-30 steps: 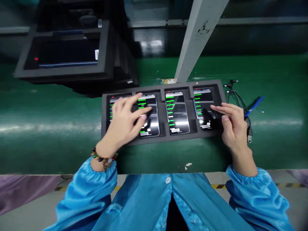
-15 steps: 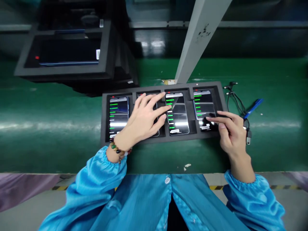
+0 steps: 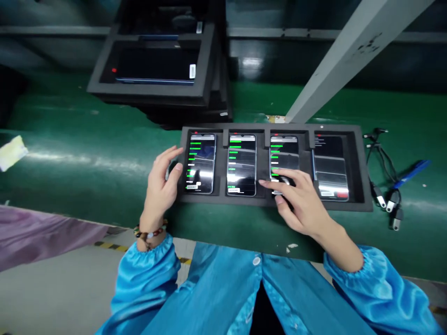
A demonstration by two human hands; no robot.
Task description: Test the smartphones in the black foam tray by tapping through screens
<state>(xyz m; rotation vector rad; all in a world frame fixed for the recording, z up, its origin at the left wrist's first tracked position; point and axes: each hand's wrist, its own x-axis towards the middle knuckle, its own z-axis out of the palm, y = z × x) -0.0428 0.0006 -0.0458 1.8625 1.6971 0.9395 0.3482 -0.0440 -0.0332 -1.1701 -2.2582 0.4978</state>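
Note:
A black foam tray (image 3: 361, 186) lies on the green table, with several smartphones lying face up in its slots. My left hand (image 3: 160, 181), a beaded bracelet at its wrist, is at the tray's left end beside the leftmost phone (image 3: 201, 163). Its fingers are apart and hold nothing. Over the third phone (image 3: 284, 149) from the left, my right hand (image 3: 302, 200) has its fingers stretched out and covers the lower screen. Its index fingertip points toward the second phone (image 3: 241, 163); contact is unclear. The rightmost phone (image 3: 330, 163) has a mostly dark screen with a red patch at the bottom.
Stacked black foam trays (image 3: 150, 88) with phones stand at the back left. A grey post (image 3: 335, 70) rises behind the tray. Black cables (image 3: 384, 163) with USB plugs and a blue strip (image 3: 414, 173) lie at right. A pink sleeve (image 3: 42, 232) shows at far left.
My left hand has moved off the middle phones to the tray's left end. My right hand has gone left from the rightmost phone to the third one. The rightmost screen's green lines are gone.

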